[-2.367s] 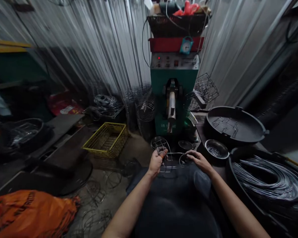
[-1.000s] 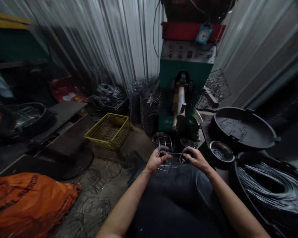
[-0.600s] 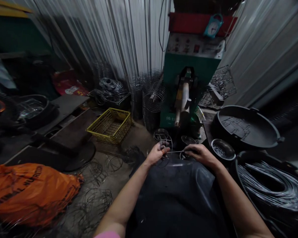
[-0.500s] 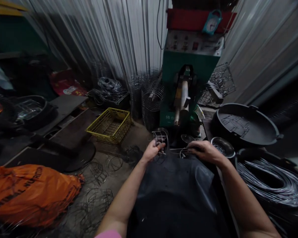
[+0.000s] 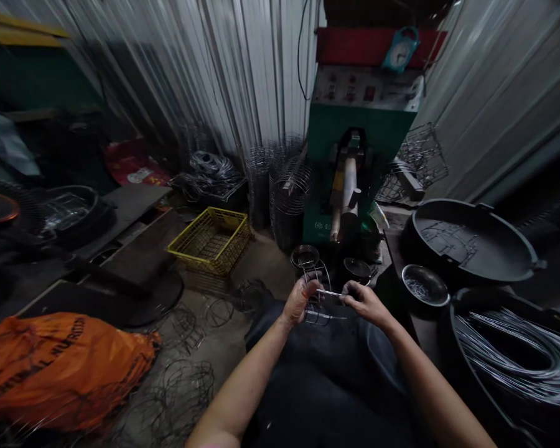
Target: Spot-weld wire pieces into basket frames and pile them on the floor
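My left hand (image 5: 299,301) is closed round a small wire frame (image 5: 318,297) made of bent loops, held over my dark apron (image 5: 329,379). My right hand (image 5: 363,301) pinches one end of a short straight wire piece (image 5: 329,292) that reaches across to the frame. Both hands sit close together in front of a green machine (image 5: 354,155) with a metal arm sticking out toward me.
A yellow wire basket (image 5: 211,241) stands on the floor at left, with stacked wire cages (image 5: 280,186) behind it. Black tubs at right hold wire coils (image 5: 518,354) and frames (image 5: 466,239). A small metal bowl (image 5: 424,286) sits near my right hand. An orange bag (image 5: 56,367) lies lower left.
My right hand has drawn back from the spot near the bowl and come toward my left hand, now pinching a short wire against the frame. The left hand kept its hold.
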Motion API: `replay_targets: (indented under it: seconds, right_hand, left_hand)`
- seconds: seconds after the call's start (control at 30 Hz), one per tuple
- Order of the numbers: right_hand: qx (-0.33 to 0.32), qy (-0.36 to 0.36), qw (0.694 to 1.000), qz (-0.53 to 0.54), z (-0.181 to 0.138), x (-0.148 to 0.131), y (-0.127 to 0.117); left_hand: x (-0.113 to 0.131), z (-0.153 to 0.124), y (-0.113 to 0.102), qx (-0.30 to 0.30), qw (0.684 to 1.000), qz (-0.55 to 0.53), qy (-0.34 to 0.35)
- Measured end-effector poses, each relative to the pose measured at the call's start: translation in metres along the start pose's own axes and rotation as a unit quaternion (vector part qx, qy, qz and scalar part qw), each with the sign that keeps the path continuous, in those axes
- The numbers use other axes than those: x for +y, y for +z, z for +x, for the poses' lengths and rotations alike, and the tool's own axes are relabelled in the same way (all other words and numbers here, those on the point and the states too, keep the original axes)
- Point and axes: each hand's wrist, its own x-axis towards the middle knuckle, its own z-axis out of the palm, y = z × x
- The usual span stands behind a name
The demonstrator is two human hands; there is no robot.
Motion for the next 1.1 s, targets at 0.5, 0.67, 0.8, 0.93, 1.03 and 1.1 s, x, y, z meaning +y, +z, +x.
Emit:
replay_targets:
  seconds: [0.5,0.67,0.8,0.93,1.03,1.1]
  right_hand:
    - [-0.088,0.053,0.994,0.045,-0.005,0.005,0.001]
    - [-0.042,0.027,0.997,-0.051,-0.004,0.012,-0.008]
    - [0.049,0.007,0.990,-0.130,-0.006,0.024,-0.042]
    - [0.186,-0.009,0.945,-0.270,-0.004,0.037,-0.086]
    - [0.231,-0.064,0.946,-0.219,0.002,0.040,-0.098]
    - [0.221,-0.096,0.960,-0.146,0.008,0.040,-0.090]
  left_hand:
    - [-0.004,-0.007,0.003,0.042,0.995,0.087,0.005]
    - [-0.004,-0.012,-0.004,0.045,0.996,0.072,0.010]
    - [0.002,-0.013,-0.014,0.063,0.996,0.062,0.001]
    - [0.012,-0.007,-0.021,0.056,0.996,0.066,0.002]
    - [0.015,0.002,-0.019,0.042,0.996,0.079,0.005]
    - [0.014,0.010,-0.015,0.024,0.996,0.084,0.011]
